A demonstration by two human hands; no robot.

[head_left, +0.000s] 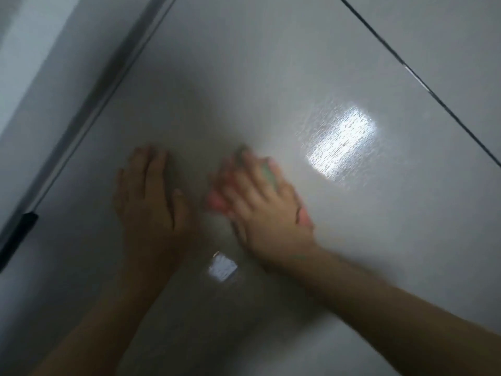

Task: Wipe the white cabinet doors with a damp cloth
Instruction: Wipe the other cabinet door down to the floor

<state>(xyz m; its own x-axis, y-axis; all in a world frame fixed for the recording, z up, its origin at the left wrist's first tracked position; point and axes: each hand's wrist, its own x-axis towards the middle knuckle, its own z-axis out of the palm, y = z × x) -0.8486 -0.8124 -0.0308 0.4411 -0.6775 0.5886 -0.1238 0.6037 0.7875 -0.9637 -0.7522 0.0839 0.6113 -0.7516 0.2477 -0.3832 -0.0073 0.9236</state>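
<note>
My right hand presses a pink-and-green cloth flat, fingers spread, on the white cabinet door; my left hand rests open beside it. Wet sheen suggests mid-wipe; the neighbouring door looks undone.

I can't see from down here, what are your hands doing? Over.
Left hand flat on cabinet door, bare. Right hand pressing pink-green cloth on it. Nothing in the way.

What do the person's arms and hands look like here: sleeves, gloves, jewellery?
Both forearms are bare to the frame's edge, with no sleeves showing. The left hand and right hand wear no gloves. No rings, watch or bracelets can be made out, though motion blur softens the picture.
</note>
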